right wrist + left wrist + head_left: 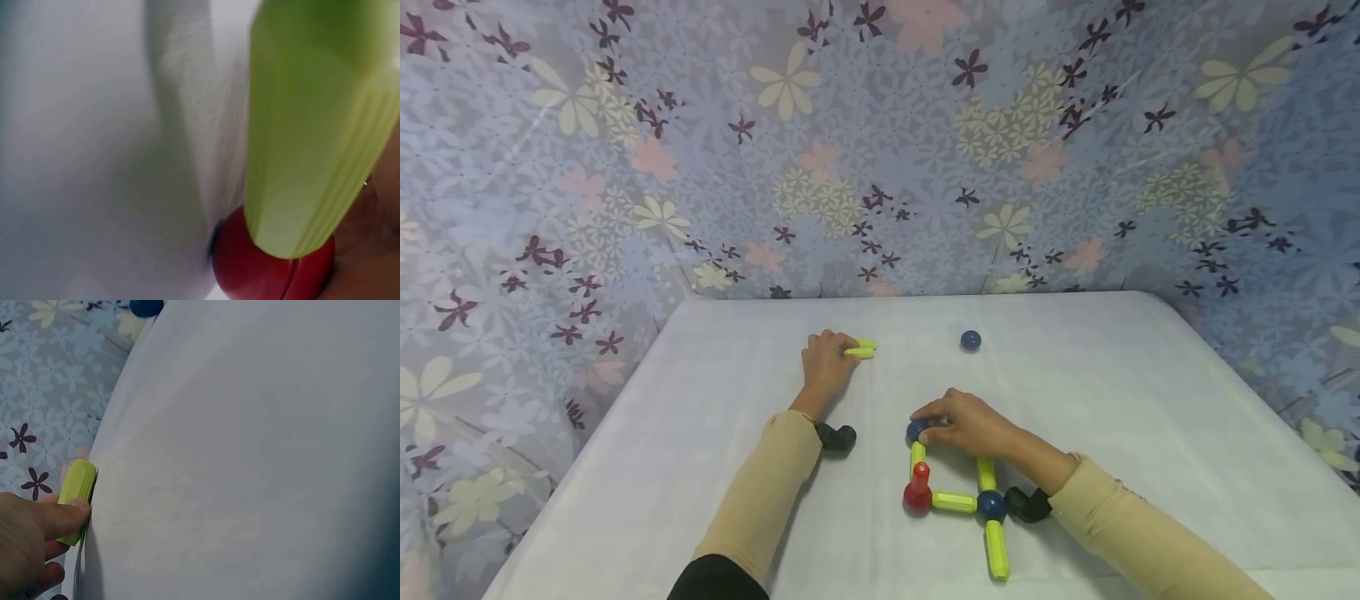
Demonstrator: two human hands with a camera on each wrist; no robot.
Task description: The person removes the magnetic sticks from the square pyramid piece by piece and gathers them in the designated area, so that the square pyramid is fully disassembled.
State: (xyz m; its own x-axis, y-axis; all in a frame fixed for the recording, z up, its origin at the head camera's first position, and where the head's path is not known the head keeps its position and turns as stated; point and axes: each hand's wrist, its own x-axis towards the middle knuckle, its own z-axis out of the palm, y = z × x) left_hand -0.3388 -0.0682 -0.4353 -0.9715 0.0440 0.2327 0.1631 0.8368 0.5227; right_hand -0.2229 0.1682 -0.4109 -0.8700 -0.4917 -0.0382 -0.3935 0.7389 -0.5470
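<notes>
Pinching a green rod (79, 484), the left hand (829, 362) shows its thumb and fingers clearly at the left wrist view's lower left; the head view adds a second rod (868, 342) beside it. Only the right wrist view gives a near rod (306, 137) against a red ball (253, 270); I cannot tell whether it is the head view's red ball, lower centre. From the lower right, the right arm reaches leftward, its hand (973, 421) gripping a blue ball (915, 432) and blocking sight of the structure behind it. Another blue ball (971, 341) lies above, right of centre.
</notes>
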